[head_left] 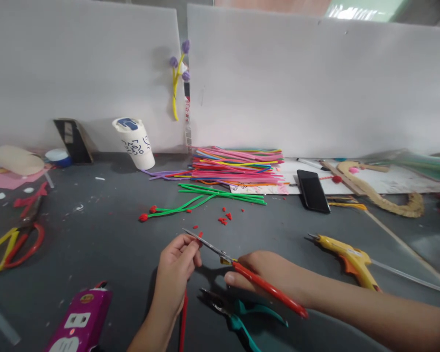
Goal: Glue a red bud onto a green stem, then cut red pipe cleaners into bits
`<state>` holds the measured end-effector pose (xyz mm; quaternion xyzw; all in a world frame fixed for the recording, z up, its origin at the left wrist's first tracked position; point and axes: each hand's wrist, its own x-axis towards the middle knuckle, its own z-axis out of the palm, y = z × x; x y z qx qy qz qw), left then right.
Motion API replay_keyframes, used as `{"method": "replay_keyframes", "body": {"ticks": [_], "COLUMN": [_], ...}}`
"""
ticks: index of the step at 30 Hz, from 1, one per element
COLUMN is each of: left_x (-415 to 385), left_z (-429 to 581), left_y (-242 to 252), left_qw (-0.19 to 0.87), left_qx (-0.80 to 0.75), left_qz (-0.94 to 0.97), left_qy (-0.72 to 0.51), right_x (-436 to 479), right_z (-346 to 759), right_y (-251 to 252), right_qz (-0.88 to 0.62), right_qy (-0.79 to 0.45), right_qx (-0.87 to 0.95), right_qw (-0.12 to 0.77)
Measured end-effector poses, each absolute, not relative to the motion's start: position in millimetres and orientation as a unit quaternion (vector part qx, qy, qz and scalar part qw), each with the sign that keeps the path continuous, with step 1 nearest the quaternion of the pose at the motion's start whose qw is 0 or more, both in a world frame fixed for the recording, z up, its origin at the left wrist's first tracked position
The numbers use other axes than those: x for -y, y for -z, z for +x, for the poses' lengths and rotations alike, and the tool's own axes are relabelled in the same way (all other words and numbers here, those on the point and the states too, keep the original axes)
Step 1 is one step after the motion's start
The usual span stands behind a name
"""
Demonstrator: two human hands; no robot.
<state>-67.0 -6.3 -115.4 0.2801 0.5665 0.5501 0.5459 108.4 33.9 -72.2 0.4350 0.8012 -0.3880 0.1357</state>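
Observation:
My left hand (pixel 178 264) pinches a thin red pipe cleaner (pixel 183 322), whose long end hangs down past my wrist. A short red tip shows above the fingers. Closed around a pair of scissors (pixel 254 278) with red-coated handles, my right hand (pixel 264 269) points the blades left. Those blades reach the red tip by my left fingertips. Small red cut pieces (pixel 223 220) lie scattered just beyond. Behind them are green pipe cleaners (pixel 227 194), two of them with red buds (pixel 143 218). Teal-handled pliers (pixel 238 313) rest below my right hand.
A yellow glue gun (pixel 348 256) lies right, near a black phone (pixel 313 190). Colourful pipe cleaners (pixel 238 166) are stacked at the back beside a white paper cup (pixel 135 144). At left are larger scissors (pixel 22 239) and a purple power strip (pixel 78 318).

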Motion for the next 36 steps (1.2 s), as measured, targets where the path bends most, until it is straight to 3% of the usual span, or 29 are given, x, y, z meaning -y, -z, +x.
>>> {"method": "replay_keyframes", "body": {"ticks": [26, 36], "left_x": [1.6, -3.8], "left_z": [-71.3, -69.9], "left_y": [121.0, 125.8], "left_qw": [0.565, 0.576], "left_qx": [-0.579, -0.586], "left_qz": [0.265, 0.233], "left_qy": [-0.525, -0.521], "right_x": [-40.5, -42.8], "right_z": [98.2, 83.2], "right_y": [73.7, 80.8], "right_qz": [0.432, 0.479], "right_qy": [0.434, 0.456], "right_qx": [-0.779, -0.729], "right_qw": [0.135, 0.177]}}
